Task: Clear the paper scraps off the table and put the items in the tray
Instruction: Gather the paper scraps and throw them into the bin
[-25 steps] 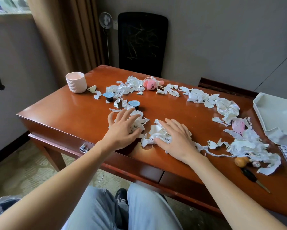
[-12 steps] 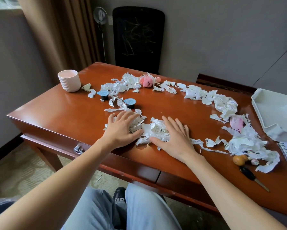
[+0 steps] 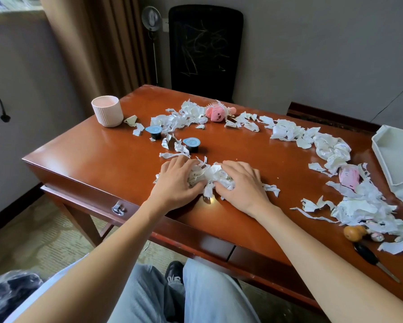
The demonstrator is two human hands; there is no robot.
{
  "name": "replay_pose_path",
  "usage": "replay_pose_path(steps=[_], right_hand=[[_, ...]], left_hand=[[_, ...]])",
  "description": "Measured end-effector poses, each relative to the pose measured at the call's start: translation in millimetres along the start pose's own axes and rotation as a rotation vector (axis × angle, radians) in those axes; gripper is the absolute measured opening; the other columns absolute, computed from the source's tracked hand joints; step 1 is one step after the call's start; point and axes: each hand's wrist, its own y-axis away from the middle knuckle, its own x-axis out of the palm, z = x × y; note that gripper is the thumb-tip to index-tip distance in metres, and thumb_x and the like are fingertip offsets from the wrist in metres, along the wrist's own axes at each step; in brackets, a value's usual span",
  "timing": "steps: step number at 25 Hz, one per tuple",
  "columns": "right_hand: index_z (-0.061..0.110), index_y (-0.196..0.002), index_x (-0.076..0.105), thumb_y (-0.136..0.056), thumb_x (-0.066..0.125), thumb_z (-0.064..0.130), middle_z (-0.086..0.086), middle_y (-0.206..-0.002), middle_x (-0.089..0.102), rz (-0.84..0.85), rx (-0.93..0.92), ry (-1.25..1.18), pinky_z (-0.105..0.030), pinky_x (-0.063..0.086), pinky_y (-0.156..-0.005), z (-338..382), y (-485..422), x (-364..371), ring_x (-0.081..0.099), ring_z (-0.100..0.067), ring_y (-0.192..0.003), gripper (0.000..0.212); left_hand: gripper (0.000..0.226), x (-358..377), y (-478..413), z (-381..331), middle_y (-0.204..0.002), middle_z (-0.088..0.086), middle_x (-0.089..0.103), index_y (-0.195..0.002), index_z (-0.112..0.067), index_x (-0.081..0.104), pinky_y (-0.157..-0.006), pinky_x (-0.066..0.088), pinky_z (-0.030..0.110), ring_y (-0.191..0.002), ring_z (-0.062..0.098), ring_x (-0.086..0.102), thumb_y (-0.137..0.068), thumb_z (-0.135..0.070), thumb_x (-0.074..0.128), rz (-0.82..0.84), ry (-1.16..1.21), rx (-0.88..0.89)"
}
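White paper scraps lie in a long arc across the brown table (image 3: 107, 159). My left hand (image 3: 176, 180) and my right hand (image 3: 242, 183) press together from both sides on a bunched heap of scraps (image 3: 210, 176) near the front edge, fingers curled round the paper. More scraps (image 3: 331, 150) trail to the right toward a white tray (image 3: 396, 157) at the right edge. Two blue-lidded capsules (image 3: 154, 132) (image 3: 192, 144), a pink toy (image 3: 217, 113), a pink packet (image 3: 348, 176), an orange ball (image 3: 354, 232) and a black-handled tool (image 3: 368, 255) sit among the paper.
A ribbed white cup (image 3: 107, 110) stands at the table's far left corner. A black chair (image 3: 205, 52) is behind the table, next to a curtain (image 3: 98, 43). A dark bag (image 3: 9, 292) lies on the floor at lower left.
Both hands have slid toward each other, from flat and apart to curled round the paper. The two separate piles of scraps are now squeezed into one heap between them.
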Motion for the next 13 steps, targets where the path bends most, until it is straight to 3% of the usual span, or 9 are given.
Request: replay_pose_path(steps=[6, 13], right_hand=[[0.022, -0.121, 0.062, -0.09, 0.054, 0.041, 0.011, -0.117, 0.056, -0.131, 0.048, 0.004, -0.032, 0.043, -0.084, -0.3, 0.0, 5.5, 0.041, -0.013, -0.109, 0.037], [0.02, -0.117, 0.061, -0.092, 0.055, 0.036, 0.006, -0.111, 0.055, -0.145, 0.067, 0.013, -0.03, 0.043, -0.072, 0.9, 1.3, 4.6, 0.042, -0.015, -0.105, 0.03]], left_hand=[[0.056, 0.6, 0.4, 0.1, -0.144, 0.002, 0.029, -0.134, -0.027, 0.05, -0.114, 0.02, 0.043, -0.135, 0.021, 0.029, -0.087, -0.057, 0.051, -0.02, -0.028, -0.003], [0.066, 2.9, 0.1, -4.5, -0.157, 0.005, 0.024, -0.137, -0.038, 0.045, -0.114, -0.004, 0.062, -0.148, 0.03, 0.008, -0.084, -0.075, 0.034, -0.033, -0.279, -0.063]])
